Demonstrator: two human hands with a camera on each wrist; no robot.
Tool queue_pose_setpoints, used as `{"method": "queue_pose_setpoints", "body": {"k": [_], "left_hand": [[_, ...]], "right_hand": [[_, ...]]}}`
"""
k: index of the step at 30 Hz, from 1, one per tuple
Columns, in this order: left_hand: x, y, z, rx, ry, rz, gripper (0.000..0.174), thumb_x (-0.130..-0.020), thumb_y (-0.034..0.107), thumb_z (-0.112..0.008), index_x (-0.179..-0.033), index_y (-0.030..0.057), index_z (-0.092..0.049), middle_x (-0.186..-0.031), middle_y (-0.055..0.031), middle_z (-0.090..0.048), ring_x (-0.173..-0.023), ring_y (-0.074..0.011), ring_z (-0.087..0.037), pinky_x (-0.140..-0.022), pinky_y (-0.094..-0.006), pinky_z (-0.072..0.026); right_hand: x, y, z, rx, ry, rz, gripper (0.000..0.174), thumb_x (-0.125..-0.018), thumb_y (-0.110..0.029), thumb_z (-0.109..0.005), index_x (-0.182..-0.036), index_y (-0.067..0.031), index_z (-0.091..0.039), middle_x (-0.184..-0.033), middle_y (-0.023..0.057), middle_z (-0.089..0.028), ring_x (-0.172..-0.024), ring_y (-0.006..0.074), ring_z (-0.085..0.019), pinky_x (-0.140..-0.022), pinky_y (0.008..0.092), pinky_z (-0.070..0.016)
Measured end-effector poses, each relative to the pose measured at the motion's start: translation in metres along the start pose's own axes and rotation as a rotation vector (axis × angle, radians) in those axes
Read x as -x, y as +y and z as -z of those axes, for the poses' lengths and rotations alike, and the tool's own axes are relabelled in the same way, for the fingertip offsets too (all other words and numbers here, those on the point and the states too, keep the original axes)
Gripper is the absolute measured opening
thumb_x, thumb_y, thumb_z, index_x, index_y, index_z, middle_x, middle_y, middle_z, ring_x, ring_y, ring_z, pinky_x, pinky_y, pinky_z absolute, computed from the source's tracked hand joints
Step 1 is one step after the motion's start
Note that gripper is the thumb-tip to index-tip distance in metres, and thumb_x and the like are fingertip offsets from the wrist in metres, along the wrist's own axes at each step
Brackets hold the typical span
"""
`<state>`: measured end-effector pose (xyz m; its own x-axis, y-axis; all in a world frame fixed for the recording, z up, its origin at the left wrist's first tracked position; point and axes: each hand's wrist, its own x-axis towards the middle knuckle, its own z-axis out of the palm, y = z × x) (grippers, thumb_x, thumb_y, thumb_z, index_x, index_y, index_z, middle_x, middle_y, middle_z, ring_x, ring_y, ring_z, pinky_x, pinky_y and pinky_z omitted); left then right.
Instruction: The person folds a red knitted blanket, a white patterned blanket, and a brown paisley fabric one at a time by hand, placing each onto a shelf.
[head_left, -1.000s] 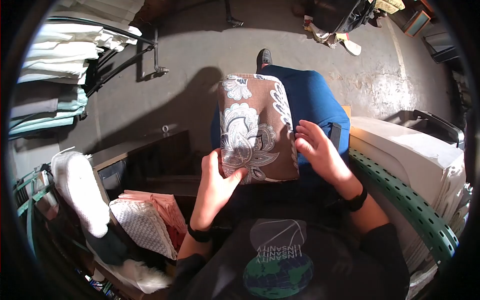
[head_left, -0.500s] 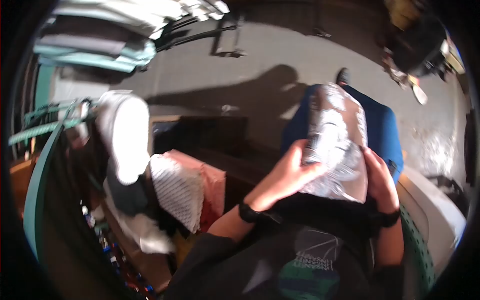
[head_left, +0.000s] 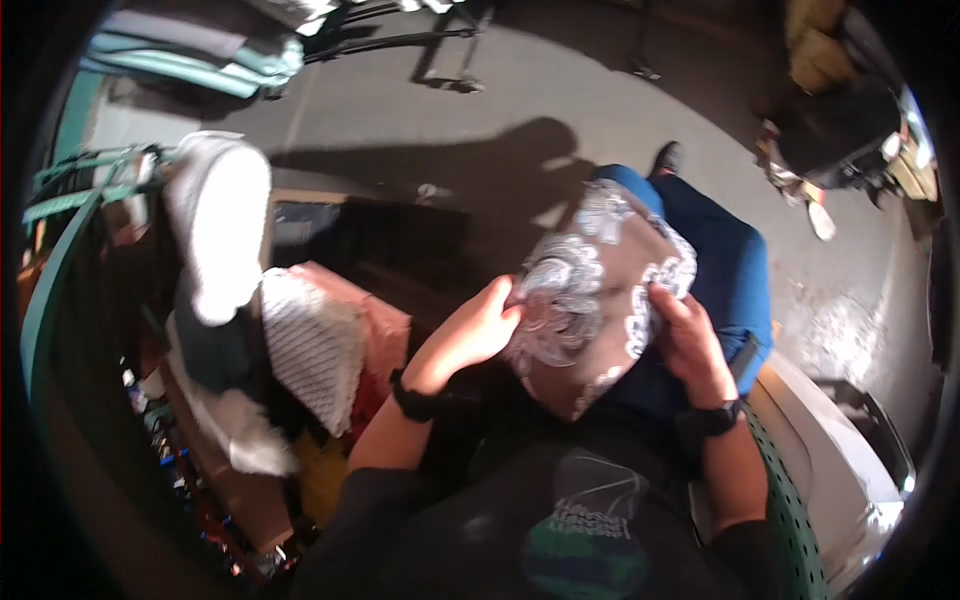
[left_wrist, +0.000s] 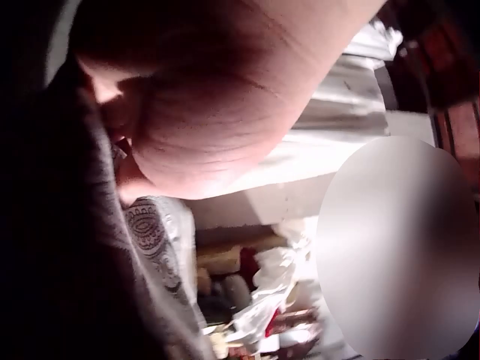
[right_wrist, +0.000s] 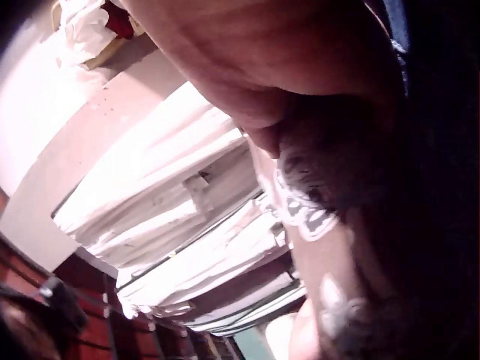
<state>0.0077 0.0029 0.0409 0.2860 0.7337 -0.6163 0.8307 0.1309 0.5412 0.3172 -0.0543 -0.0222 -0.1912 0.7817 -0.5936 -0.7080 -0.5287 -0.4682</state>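
Observation:
A folded brown cloth [head_left: 610, 320] with white and grey paisley flowers lies over the person's lap, turned at a slant with one corner toward the shirt. On its left edge the left hand [head_left: 483, 325] pinches the fabric, thumb on top. The right hand [head_left: 693, 345] grips the opposite edge, its thumb over the printed border and its other fingers hidden beneath. In the left wrist view, the left hand [left_wrist: 217, 120] hides most of its grip, and a printed fold [left_wrist: 150, 232] shows below. The right wrist view has the right hand [right_wrist: 277, 60] against the cloth [right_wrist: 322, 255].
To the left are a white textured roll [head_left: 228, 225], a grey-white patterned cloth [head_left: 312, 345] and pink fabric [head_left: 388, 325]. Folded textiles [head_left: 190, 50] are stacked at upper left. A green perforated metal bar [head_left: 785, 490] runs along the right side. A black bag [head_left: 840, 125] lies on the floor.
The right hand, earlier held open beside the cloth, now grips its edge. The cloth has turned from upright to slanted. The head view has swung left.

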Motion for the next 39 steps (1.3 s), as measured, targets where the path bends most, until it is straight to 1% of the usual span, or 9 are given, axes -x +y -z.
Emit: {"method": "queue_pose_setpoints", "body": {"k": [5,10,14,16,20,23,26,30,39], "left_hand": [[0.004,0.012,-0.015,0.228,0.089,-0.020,0.074,-0.093,0.038,-0.081,-0.140,-0.0088,-0.048,-0.124,-0.0272,-0.069,-0.116,-0.0319,-0.070,-0.101,-0.0389,-0.0528],[0.000,0.006,-0.003,0.282,0.030,-0.037,0.068,-0.090,0.040,-0.084,-0.129,-0.0089,-0.058,-0.117,-0.0245,-0.072,-0.111,-0.0303,-0.071,-0.098,-0.0382,-0.0536],[0.034,0.066,0.019,0.043,0.182,-0.212,0.057,-0.083,0.036,-0.087,-0.116,-0.0037,-0.062,-0.101,-0.0226,-0.070,-0.097,-0.0410,-0.069,-0.085,-0.0456,-0.0534],[0.040,0.085,0.022,-0.177,0.228,-0.460,0.054,-0.081,0.035,-0.087,-0.112,-0.0023,-0.062,-0.091,-0.0197,-0.067,-0.089,-0.0402,-0.066,-0.079,-0.0476,-0.0508],[0.051,0.121,0.028,-0.393,0.246,-0.710,0.056,-0.072,0.032,-0.090,-0.115,0.0074,-0.064,-0.084,-0.0048,-0.059,-0.080,-0.0254,-0.060,-0.074,-0.0413,-0.0445],[0.062,0.142,0.041,-0.594,0.266,-0.862,0.056,-0.071,0.027,-0.089,-0.118,0.0096,-0.065,-0.084,0.0003,-0.055,-0.079,-0.0209,-0.058,-0.074,-0.0389,-0.0431],[0.059,0.144,0.051,-0.723,0.288,-0.949,0.056,-0.070,0.021,-0.087,-0.120,0.0112,-0.066,-0.084,0.0025,-0.053,-0.080,-0.0193,-0.057,-0.074,-0.0380,-0.0425],[0.054,0.142,0.044,-0.736,0.084,-0.672,0.063,-0.068,0.019,-0.089,-0.124,0.0069,-0.062,-0.105,-0.0081,-0.058,-0.103,-0.0280,-0.059,-0.096,-0.0451,-0.0450],[0.056,0.143,0.064,-0.692,0.194,-0.570,0.055,-0.065,0.011,-0.089,-0.114,0.0057,-0.063,-0.112,-0.0100,-0.068,-0.110,-0.0321,-0.064,-0.096,-0.0443,-0.0468]], "right_hand": [[0.010,-0.011,0.004,-0.152,-0.022,-0.064,0.044,-0.103,-0.018,-0.068,-0.141,-0.0007,-0.054,-0.129,0.0100,-0.069,-0.114,0.0223,-0.069,-0.099,0.0432,-0.0580],[0.008,-0.013,0.006,-0.060,0.024,-0.101,0.054,-0.103,-0.019,-0.069,-0.148,0.0005,-0.048,-0.132,0.0122,-0.067,-0.117,0.0239,-0.067,-0.102,0.0432,-0.0553],[0.029,-0.039,-0.027,0.814,0.392,0.305,0.080,-0.092,-0.007,-0.075,-0.158,0.0038,-0.032,-0.150,0.0229,-0.052,-0.130,0.0321,-0.060,-0.109,0.0443,-0.0513],[0.043,-0.064,-0.041,1.362,0.318,0.690,0.087,-0.085,-0.005,-0.078,-0.160,-0.0007,-0.032,-0.158,0.0250,-0.043,-0.144,0.0403,-0.047,-0.120,0.0488,-0.0391],[0.084,-0.121,-0.104,1.991,-0.006,0.822,0.090,-0.073,-0.006,-0.083,-0.155,-0.0132,-0.047,-0.162,0.0181,-0.043,-0.152,0.0384,-0.037,-0.126,0.0587,-0.0256],[0.095,-0.125,-0.122,2.224,-0.006,0.823,0.070,-0.082,-0.005,-0.067,-0.150,-0.0141,-0.053,-0.160,0.0162,-0.046,-0.152,0.0374,-0.038,-0.125,0.0620,-0.0258],[0.093,-0.129,-0.102,2.024,-0.316,0.615,0.082,-0.073,-0.011,-0.083,-0.149,-0.0113,-0.053,-0.148,0.0131,-0.057,-0.143,0.0331,-0.049,-0.123,0.0592,-0.0302],[0.074,-0.116,-0.080,1.915,-0.356,0.303,0.081,-0.070,-0.013,-0.088,-0.144,-0.0091,-0.055,-0.125,0.0115,-0.065,-0.125,0.0319,-0.060,-0.112,0.0470,-0.0439],[0.079,-0.125,-0.080,1.994,-0.205,0.659,0.059,-0.062,-0.007,-0.083,-0.119,-0.0081,-0.066,-0.106,0.0069,-0.068,-0.108,0.0301,-0.065,-0.095,0.0402,-0.0481]]}}
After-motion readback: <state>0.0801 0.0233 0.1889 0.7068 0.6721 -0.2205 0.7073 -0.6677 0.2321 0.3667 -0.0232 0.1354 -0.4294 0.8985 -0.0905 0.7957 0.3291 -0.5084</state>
